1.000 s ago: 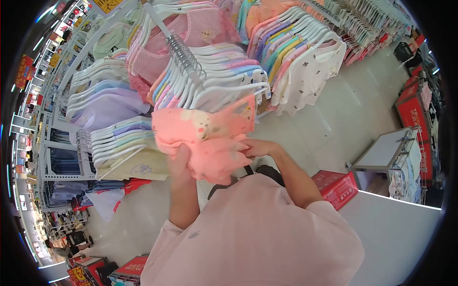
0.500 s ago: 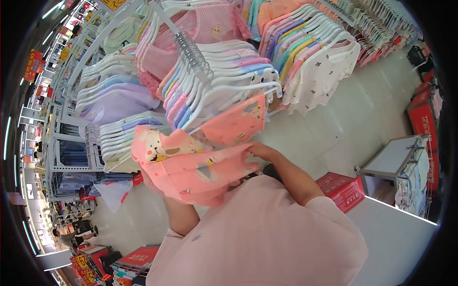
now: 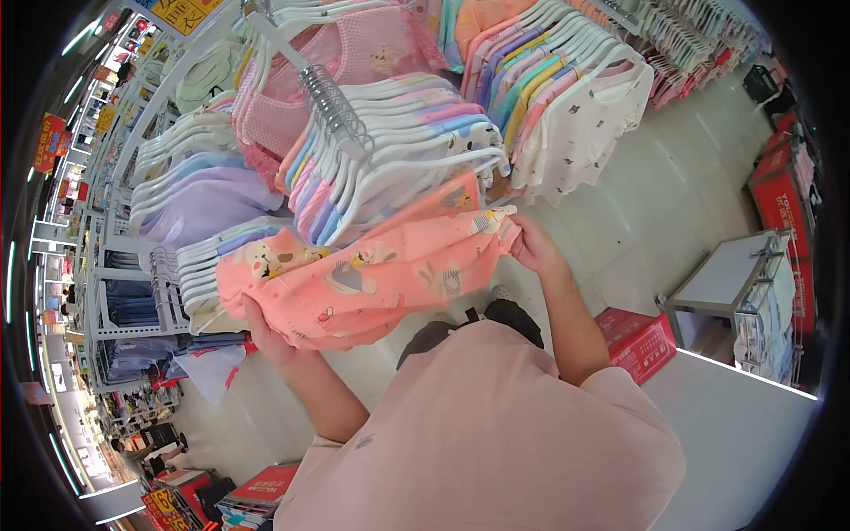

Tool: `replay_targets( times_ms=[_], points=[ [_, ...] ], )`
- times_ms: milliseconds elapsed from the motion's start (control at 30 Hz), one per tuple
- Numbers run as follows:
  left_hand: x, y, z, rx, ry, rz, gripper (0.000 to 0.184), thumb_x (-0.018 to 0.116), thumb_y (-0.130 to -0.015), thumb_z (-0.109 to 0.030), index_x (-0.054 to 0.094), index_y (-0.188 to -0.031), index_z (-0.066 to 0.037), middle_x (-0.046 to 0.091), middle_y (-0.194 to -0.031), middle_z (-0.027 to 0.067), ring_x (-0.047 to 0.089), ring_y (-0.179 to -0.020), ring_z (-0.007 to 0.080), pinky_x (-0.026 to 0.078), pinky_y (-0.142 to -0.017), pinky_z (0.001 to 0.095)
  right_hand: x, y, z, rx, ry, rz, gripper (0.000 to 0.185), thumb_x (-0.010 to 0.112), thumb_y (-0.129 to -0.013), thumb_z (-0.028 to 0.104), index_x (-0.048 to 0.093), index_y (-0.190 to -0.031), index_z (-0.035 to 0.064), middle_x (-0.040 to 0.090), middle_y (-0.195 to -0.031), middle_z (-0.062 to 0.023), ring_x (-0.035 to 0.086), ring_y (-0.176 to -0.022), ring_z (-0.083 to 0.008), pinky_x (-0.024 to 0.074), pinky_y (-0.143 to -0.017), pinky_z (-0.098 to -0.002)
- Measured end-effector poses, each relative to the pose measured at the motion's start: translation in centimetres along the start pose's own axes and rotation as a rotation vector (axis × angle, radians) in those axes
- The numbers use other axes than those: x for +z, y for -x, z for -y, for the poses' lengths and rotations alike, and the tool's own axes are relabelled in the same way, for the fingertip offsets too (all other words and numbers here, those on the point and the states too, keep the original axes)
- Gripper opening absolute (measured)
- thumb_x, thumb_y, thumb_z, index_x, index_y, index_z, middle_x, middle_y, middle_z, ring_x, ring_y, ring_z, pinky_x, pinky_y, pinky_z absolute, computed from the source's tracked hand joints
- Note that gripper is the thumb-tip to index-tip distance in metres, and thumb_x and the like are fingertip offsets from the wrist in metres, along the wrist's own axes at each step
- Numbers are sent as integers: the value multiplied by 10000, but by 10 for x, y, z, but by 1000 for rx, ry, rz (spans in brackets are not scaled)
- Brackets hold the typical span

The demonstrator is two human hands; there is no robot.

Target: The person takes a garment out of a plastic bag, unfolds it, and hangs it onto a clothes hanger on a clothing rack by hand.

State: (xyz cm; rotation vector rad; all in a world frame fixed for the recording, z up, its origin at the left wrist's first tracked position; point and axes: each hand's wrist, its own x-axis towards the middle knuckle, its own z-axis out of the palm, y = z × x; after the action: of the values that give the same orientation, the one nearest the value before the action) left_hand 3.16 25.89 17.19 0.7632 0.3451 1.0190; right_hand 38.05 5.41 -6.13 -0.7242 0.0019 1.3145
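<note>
1. Firstly, garment [image 3: 381, 283]: coral-pink, thin and creased, printed with cartoon animals, grey-striped patches and yellow touches; large animal face near its left end.
2. Position: held in the air before the wearer's torso, between the two hands, beside the near end of the rack [image 3: 285, 42].
3. Direction: long axis runs crosswise from left hand to right, rising slightly in view towards the right; broader, folded end left, narrower end right. Front or back: cannot tell.
4. Left hand [image 3: 273, 338]: gripping the garment's left end, fingers partly hidden by cloth.
5. Right hand [image 3: 536, 246]: fingers closed on the garment's right end, pinching the edge.
6. Hangers [image 3: 425, 166]: white, in a row on the rack; coral cloth [image 3: 459, 196] hangs at the near one, just behind the garment.
7. White top [image 3: 580, 133]: dark-printed, hanging right of the rack's near end.
8. Box [image 3: 633, 345]: red, beyond the right forearm.
</note>
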Motion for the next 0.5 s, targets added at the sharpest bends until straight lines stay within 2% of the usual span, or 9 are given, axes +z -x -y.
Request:
replay_targets(
  times_ms=[100,200,300,400,500],
  points=[
    [5,-7,10,-19,-28,89,521,369,-1098,-410,447,-1412,-1,580,-1374,144,616,-1215,268,528,-1010,438,-7,-1,8,-81,14,95,284,427,-1046,192,607,-1177,17,698,-1047,-74,692,-916,-166,563,-813,-331],
    [6,-10,19,25,-113,-23,482,397,-1100,-366,453,-1399,8,598,-1345,142,636,-1184,247,543,-991,414,29,13,20,-161,18,-105,274,440,-1035,191,615,-1154,17,690,-1022,-66,675,-873,-158,546,-787,-310],
    [17,-11,23,52,-156,48,460,426,-1097,-333,451,-1396,17,599,-1338,148,638,-1179,238,546,-991,408,21,11,15,-241,55,-159,278,443,-1023,182,607,-1167,9,687,-1025,-65,663,-914,-159,534,-823,-330],
    [20,-14,27,63,-158,25,457,425,-1100,-322,443,-1400,22,601,-1333,151,637,-1182,243,542,-1002,414,-39,-4,0,-334,-76,233,299,450,-1009,180,600,-1185,-9,682,-1058,-74,653,-985,-177,520,-887,-371],
    [19,-19,29,40,-198,-46,442,434,-1099,-295,431,-1414,15,591,-1348,150,622,-1206,253,527,-1023,424,13,21,13,-336,-100,-191,310,452,-1001,186,600,-1195,-6,680,-1075,-83,646,-1045,-187,505,-964,-400]
  ],
)
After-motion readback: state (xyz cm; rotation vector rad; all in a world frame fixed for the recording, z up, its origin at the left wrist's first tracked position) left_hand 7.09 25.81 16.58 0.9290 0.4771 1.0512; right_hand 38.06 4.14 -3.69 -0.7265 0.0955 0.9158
